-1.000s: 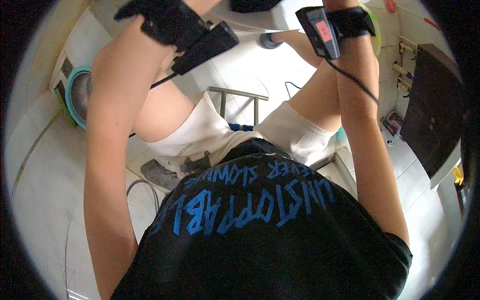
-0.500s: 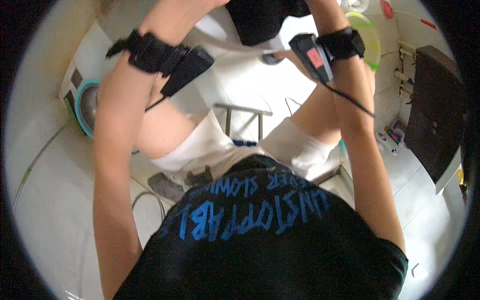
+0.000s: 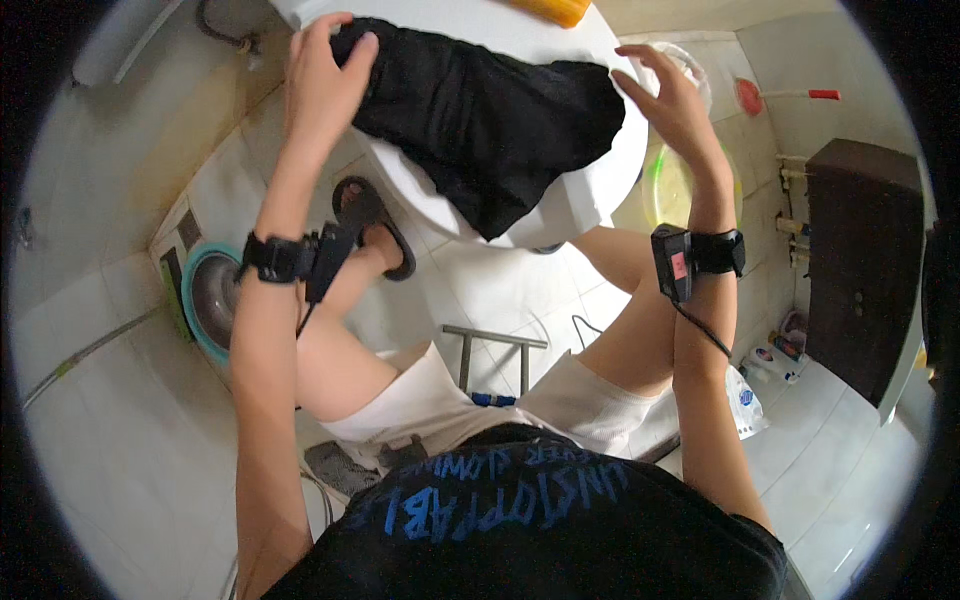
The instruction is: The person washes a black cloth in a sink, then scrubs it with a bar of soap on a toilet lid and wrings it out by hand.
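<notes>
A black cloth garment (image 3: 490, 130) lies spread over the white, rounded lid of what looks like a toilet (image 3: 590, 200), one corner hanging toward me at its front edge. My left hand (image 3: 325, 85) is at the garment's far left corner, its thumb over the fabric and its fingers round the edge. Just beyond the right edge of the cloth, my right hand (image 3: 670, 105) is raised with thumb and fingers apart, holding nothing. Both wrists wear black straps with small devices.
Behind the garment lies an orange object (image 3: 550, 10), cut off by the frame. A teal-rimmed basin (image 3: 212, 300) stands at left, a green-rimmed basin (image 3: 690, 190) at right. A metal stand (image 3: 495, 338) is between my legs; a dark cabinet (image 3: 860, 260) hangs at far right.
The view has shifted so that both hands and the whole garment show. Earlier the hands were mostly cut off at the top, and only part of the black cloth was visible.
</notes>
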The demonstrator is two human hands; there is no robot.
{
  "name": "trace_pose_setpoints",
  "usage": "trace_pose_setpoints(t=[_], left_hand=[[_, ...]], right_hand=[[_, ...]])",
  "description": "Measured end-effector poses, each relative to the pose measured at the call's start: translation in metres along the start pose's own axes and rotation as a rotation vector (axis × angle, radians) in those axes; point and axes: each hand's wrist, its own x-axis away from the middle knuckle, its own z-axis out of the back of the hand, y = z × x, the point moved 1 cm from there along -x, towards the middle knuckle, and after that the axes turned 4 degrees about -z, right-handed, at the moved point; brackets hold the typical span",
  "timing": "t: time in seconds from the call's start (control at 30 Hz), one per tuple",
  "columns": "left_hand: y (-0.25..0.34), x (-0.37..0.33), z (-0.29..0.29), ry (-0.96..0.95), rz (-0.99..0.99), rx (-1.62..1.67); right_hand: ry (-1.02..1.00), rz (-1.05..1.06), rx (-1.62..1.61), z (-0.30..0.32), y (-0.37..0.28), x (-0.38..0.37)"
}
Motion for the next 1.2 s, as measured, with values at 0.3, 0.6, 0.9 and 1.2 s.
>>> trace_pose_setpoints(t=[0.3, 0.6, 0.9, 1.2], left_hand=[[0.103, 0.067, -0.003, -0.792, -0.303, 0.016], [0.088, 0.069, -0.015, -0.750, -0.259, 0.002], [0.044, 0.007, 0.019, -0.643, 0.355, 1.069], [0.035, 0.004, 0.014, -0.305, 0.814, 1.434]], right_hand=[[0.089, 0.022, 0.159, -0.008, 0.011, -0.029], [0.031, 0.036, 0.112, -0.031, 0.023, -0.073], [-0.143, 0.123, 0.357, -0.059, -0.006, -0.124], [-0.150, -0.164, -0.199, -0.041, -0.005, -0.092]])
